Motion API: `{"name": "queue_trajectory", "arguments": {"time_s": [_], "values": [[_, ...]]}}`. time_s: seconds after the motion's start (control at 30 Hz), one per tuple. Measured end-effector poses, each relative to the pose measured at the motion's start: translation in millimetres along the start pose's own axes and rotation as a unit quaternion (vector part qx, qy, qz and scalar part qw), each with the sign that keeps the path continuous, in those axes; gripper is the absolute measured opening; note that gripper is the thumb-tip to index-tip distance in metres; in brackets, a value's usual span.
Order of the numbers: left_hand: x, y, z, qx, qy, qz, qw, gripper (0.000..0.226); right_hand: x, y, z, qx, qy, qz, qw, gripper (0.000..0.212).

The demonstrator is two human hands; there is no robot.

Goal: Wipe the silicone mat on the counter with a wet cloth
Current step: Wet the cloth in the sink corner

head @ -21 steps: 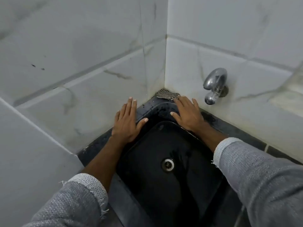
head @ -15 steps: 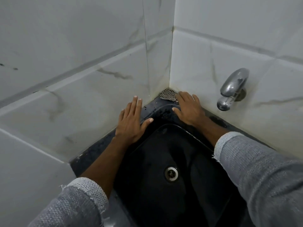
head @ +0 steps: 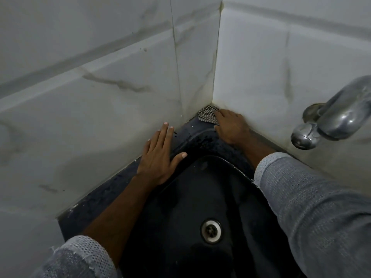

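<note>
The person leans over a black sink [head: 210, 197] set into a corner of pale marbled wall tiles [head: 100, 87]. Their left hand [head: 160, 155] lies flat on the dark wet rim, fingers straight and spread, thumb out toward the basin, holding nothing. Their right hand [head: 230, 125] reaches into the far corner and rests on a small checked cloth [head: 207, 115]. The fingertips sit on the cloth's near edge, but from here I cannot tell whether they pinch it or only press it down; part of the cloth is covered by the hand. The cloth is tucked right where the two walls meet, on the ledge behind the basin. A chrome tap [head: 331, 119] juts from the right wall, its far end cut off at the edge. The drain [head: 211, 230] shows at the bottom of the basin. Grey sleeves [head: 311, 217] cover both forearms. Nothing I can make out looks like a silicone mat.
</note>
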State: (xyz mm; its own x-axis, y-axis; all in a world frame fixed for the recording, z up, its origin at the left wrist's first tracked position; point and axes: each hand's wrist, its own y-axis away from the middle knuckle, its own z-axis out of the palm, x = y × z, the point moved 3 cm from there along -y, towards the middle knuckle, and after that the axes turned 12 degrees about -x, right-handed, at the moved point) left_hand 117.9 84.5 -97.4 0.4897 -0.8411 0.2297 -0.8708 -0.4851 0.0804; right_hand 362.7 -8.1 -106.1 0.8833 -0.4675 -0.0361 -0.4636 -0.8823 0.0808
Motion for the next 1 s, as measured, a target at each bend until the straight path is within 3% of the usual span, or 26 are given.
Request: {"name": "queue_trajectory", "arguments": {"time_s": [0.2, 0.43, 0.7, 1.0], "values": [[8.3, -4.5, -0.2, -0.004, 0.003, 0.006, 1.0, 0.085, 2.1, -3.6, -2.0, -0.008, 0.046, 0.008, 0.999, 0.046], [17.2, 12.4, -19.9, 0.007, 0.018, 0.002, 1.0, 0.084, -8.2, 37.4, -39.5, 0.078, 0.026, -0.012, 0.997, 0.038], [73.5, 80.6, -28.6, -0.028, 0.049, 0.041, 0.998, 0.088, -10.8, 178.2, -69.0, 0.095, -0.181, 0.01, 0.979, 0.027], [183.8, 177.6, 7.4, -0.107, 0.051, 0.126, 0.985, 0.083, 21.2, 377.3, -61.4, 0.042, -0.173, 0.042, 0.983, 0.023]]}}
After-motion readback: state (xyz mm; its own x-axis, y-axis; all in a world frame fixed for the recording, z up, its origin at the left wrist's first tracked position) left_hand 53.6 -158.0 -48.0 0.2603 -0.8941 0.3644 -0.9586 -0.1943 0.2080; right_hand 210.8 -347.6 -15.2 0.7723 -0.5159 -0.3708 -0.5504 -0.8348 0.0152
